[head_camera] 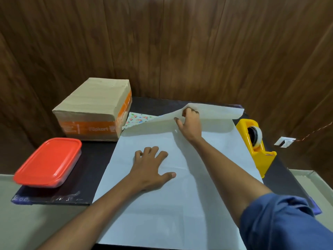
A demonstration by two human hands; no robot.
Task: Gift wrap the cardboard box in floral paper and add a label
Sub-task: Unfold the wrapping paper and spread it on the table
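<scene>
Cardboard box (93, 109): set at the far left of the table, closed, brown with an orange printed band along its lower side; its near right corner is just beside the lifted paper, and it is not yet wrapped.
Floral paper (162, 195): laid white side up over the middle of the table, reaching to the near edge; the far edge is raised and curled back, so that a patch of the flowered face (137, 120) is shown beside the box.
Left hand (153, 168): laid palm down on the paper, fingers spread and straight; the sheet is pressed flat, nothing is gripped.
Right hand (191, 123): reached to the far end of the sheet; the raised edge is pinched between thumb and curled fingers.
Sleeve (281, 221): blue cloth, rolled up on the right arm, seen at the lower right corner.
Red-lidded container (48, 163): a flat plastic tub placed at the near left of the table, close in front of the box and well apart from the paper; its contents cannot be told.
Tape dispenser (255, 143): yellow, loaded with a roll of clear tape, stood at the right edge of the table, just beside the paper's right edge.
Table (97, 154): a dark, near-black top, with faint chalky marks along its near left edge.
Wall (180, 42): dark wood-grain panelling behind the table.
Wall socket (284, 142): a white plate on the right, with a thin cord leading off to the right.
Floor (27, 213): pale, seen on either side of the table.
</scene>
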